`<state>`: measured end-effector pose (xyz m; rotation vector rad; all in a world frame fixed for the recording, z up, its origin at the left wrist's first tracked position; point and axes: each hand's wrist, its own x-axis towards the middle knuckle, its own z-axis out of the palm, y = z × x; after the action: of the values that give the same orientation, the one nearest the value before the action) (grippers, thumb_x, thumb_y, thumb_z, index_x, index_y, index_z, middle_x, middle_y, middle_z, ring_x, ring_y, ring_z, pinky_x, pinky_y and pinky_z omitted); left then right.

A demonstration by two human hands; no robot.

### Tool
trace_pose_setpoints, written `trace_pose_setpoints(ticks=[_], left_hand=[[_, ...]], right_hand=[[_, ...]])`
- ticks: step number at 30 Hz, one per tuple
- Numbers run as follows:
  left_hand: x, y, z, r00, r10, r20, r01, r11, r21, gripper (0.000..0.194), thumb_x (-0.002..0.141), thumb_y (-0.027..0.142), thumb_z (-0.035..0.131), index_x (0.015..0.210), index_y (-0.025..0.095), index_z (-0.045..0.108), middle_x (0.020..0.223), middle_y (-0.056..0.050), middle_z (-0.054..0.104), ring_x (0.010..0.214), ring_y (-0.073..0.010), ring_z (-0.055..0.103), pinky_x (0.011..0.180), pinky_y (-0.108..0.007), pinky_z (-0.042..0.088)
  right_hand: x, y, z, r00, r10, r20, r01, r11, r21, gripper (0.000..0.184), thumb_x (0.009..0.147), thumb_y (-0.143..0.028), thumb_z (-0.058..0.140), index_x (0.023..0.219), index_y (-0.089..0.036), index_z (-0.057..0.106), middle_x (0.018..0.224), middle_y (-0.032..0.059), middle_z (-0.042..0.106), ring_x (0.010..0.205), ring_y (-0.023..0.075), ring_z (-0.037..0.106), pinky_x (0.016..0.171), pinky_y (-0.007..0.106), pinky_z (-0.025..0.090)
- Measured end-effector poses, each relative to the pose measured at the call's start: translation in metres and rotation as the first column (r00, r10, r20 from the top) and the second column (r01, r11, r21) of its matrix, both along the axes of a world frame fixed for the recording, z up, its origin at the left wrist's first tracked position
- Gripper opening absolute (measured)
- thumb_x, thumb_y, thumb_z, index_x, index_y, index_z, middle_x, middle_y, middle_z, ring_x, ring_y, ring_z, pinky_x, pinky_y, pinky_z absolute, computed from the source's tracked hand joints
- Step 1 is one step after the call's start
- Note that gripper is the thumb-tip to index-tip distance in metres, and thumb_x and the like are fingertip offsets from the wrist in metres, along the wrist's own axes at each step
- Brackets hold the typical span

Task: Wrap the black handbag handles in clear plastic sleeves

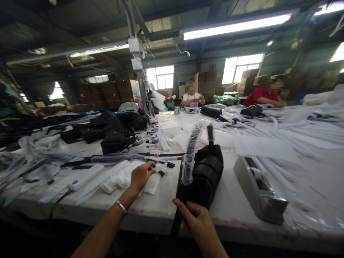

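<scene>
A black bag point(205, 172) stands on the table in front of me, one of its handles point(191, 154) wrapped in crinkled clear plastic. My right hand point(197, 218) is closed on a black strap point(177, 218) at the bag's near side, thumb and fingers pinched together. To the left, my left hand point(142, 176) pinches a small whitish strip point(159, 167) over the table. Small black pieces point(170, 165) lie just beyond those fingertips. Crumpled white wrapping point(116, 179) is beside the left hand.
A grey tape dispenser point(259, 190) stands right of the bag. Several black bags point(115, 138) lie at the back left, beside a metal post point(146, 96). White sheets and plastic tubes point(295, 138) cover the right. Two people point(192, 98) work across the table, with another partly hidden behind the post.
</scene>
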<state>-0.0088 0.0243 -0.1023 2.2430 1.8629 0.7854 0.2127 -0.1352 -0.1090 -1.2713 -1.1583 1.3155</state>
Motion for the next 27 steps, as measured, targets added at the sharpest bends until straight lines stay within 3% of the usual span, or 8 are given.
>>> trace_pose_setpoints(ticks=[4,9,13,17,22,27], left_hand=[[-0.003,0.005,0.004,1.000,0.011,-0.026,-0.010,0.999,0.033,0.029,0.084,0.032,0.066,0.112,0.025,0.070,0.097,-0.005,0.077,0.092,-0.0268,0.068,0.082,-0.031,0.046],[-0.010,0.016,0.010,1.000,-0.004,0.005,0.004,0.999,0.039,0.031,0.093,0.029,0.052,0.118,0.025,0.069,0.117,-0.008,0.073,0.105,-0.0280,0.067,0.091,-0.035,0.046],[-0.013,0.016,0.014,0.996,-0.061,0.072,0.061,0.998,0.004,0.032,0.082,0.026,0.065,0.113,0.027,0.072,0.096,-0.003,0.079,0.094,-0.0269,0.070,0.090,-0.034,0.048],[-0.009,0.014,0.017,0.971,-0.105,0.213,0.106,0.994,0.006,0.020,0.080,0.035,0.067,0.094,0.026,0.078,0.099,-0.004,0.079,0.101,-0.0283,0.068,0.096,-0.036,0.046],[0.001,0.006,0.023,0.870,-0.103,0.481,0.136,0.990,-0.033,0.031,0.080,0.043,0.065,0.095,0.018,0.077,0.104,-0.009,0.077,0.102,-0.0295,0.068,0.094,-0.039,0.049],[0.018,-0.041,0.025,0.699,-0.053,0.714,0.232,0.960,-0.157,0.043,0.087,0.046,0.057,0.111,0.011,0.069,0.107,-0.014,0.075,0.094,-0.0252,0.071,0.082,-0.035,0.056]], right_hand=[[0.000,-0.001,0.002,1.000,-0.010,-0.001,0.010,1.000,-0.002,0.052,0.078,-0.064,0.064,0.061,-0.014,0.063,0.043,-0.0035,0.051,0.043,0.0078,0.038,0.045,0.021,0.028],[-0.001,-0.002,0.002,1.000,-0.030,-0.008,0.030,1.000,0.001,0.053,0.076,-0.065,0.065,0.060,-0.015,0.064,0.041,-0.0039,0.049,0.042,0.0078,0.038,0.045,0.021,0.027],[-0.001,-0.001,0.001,1.000,-0.013,-0.001,0.013,1.000,0.001,0.054,0.076,-0.066,0.064,0.060,-0.014,0.064,0.042,-0.0034,0.050,0.044,0.0078,0.038,0.046,0.021,0.027],[-0.001,-0.001,0.000,1.000,-0.015,-0.004,0.015,1.000,0.002,0.052,0.078,-0.064,0.064,0.063,-0.014,0.066,0.042,-0.0035,0.049,0.044,0.0080,0.037,0.046,0.021,0.027],[-0.001,0.000,-0.001,1.000,-0.012,-0.019,0.012,1.000,0.000,0.051,0.079,-0.062,0.064,0.079,-0.012,0.074,0.043,-0.0030,0.051,0.043,0.0073,0.037,0.045,0.020,0.026],[-0.003,-0.001,0.000,0.991,0.016,-0.132,-0.018,1.000,-0.011,0.057,0.079,-0.061,0.065,0.107,-0.013,0.075,0.047,-0.0004,0.057,0.043,0.0078,0.040,0.044,0.020,0.028]])
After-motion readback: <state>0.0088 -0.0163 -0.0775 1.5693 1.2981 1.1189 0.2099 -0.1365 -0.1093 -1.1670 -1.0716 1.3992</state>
